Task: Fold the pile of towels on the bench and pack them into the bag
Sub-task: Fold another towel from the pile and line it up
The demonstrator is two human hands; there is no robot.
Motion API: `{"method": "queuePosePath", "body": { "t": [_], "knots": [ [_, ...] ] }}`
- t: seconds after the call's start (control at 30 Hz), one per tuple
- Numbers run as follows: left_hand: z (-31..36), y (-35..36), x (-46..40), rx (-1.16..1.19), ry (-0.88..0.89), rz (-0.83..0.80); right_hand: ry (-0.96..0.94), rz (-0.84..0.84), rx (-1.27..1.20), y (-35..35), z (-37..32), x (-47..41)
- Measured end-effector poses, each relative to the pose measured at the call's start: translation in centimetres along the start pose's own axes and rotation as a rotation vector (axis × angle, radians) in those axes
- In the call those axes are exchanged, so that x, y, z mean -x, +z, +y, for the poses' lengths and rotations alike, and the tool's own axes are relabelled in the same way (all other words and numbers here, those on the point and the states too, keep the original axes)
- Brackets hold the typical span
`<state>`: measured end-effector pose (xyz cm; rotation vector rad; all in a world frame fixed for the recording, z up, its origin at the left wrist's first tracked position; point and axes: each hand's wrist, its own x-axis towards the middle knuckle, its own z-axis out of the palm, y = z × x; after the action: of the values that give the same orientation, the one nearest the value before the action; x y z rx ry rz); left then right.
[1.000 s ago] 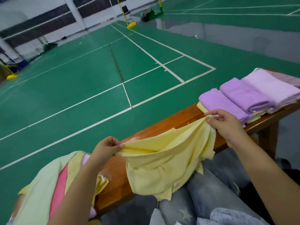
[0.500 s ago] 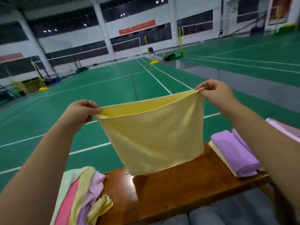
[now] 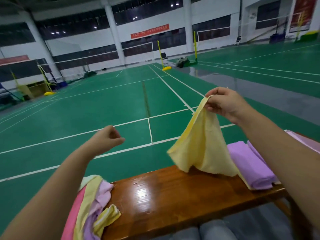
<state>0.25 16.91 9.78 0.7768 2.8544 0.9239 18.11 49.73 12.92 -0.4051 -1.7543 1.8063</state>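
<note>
A yellow towel (image 3: 202, 144) hangs doubled from my right hand (image 3: 225, 104), which pinches its top corners above the wooden bench (image 3: 173, 196). Its lower edge brushes the bench top. My left hand (image 3: 110, 137) is in the air to the left of the towel, fingers loosely curled, holding nothing. A pile of unfolded towels (image 3: 91, 205) in pink, yellow, pale green and lilac lies on the bench's left end. Folded purple towels (image 3: 249, 163) sit on the right end, partly behind my right forearm. No bag is in view.
Beyond the bench lies a green badminton court floor (image 3: 103, 110) with white lines. Yellow net posts (image 3: 160, 54) and a chair (image 3: 164, 57) stand far off. My grey-trousered knees (image 3: 216, 229) are just below the bench's near edge.
My left hand has let go of its towel corner and drawn back to the left. My right hand now holds both top corners together, so the spread towel hangs doubled.
</note>
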Motion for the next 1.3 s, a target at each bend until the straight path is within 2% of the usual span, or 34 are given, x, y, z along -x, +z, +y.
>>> {"method": "queuePosePath", "body": {
  "t": [0.13,0.23,0.4,0.57,0.73,0.9,1.03,1.1,1.3],
  "knots": [
    [2.1,7.1,1.8,0.068,0.161,-0.284,-0.043,-0.027,0.065,1.0,-0.7,0.5],
    [3.7,12.5,2.2,0.091,0.230,-0.397,-0.079,-0.036,0.075,0.7,-1.9,1.0],
    [5.9,17.9,2.2,0.478,0.025,-0.495,-0.130,-0.110,-0.016,0.1,-3.9,2.5],
    [6.2,20.4,2.8,0.487,0.030,-0.592,-0.123,-0.138,-0.180,0.2,-4.9,2.8],
    [4.9,19.1,4.3,0.500,0.039,-0.503,-0.090,0.022,-0.276,-0.2,-4.7,2.2],
    [2.5,13.9,5.4,0.575,0.012,-0.549,-0.032,0.221,-0.452,-1.7,-3.9,0.9],
    [2.8,10.0,6.0,0.828,0.036,-0.506,0.030,0.317,-0.536,-2.5,-2.5,-0.3],
    [3.1,8.4,5.9,0.880,0.041,-0.444,0.038,0.339,-0.549,-2.8,-1.9,-0.5],
    [3.5,5.4,4.5,0.715,0.078,-0.261,0.034,0.358,-0.509,-3.9,-1.0,-0.6]
  ]
}}
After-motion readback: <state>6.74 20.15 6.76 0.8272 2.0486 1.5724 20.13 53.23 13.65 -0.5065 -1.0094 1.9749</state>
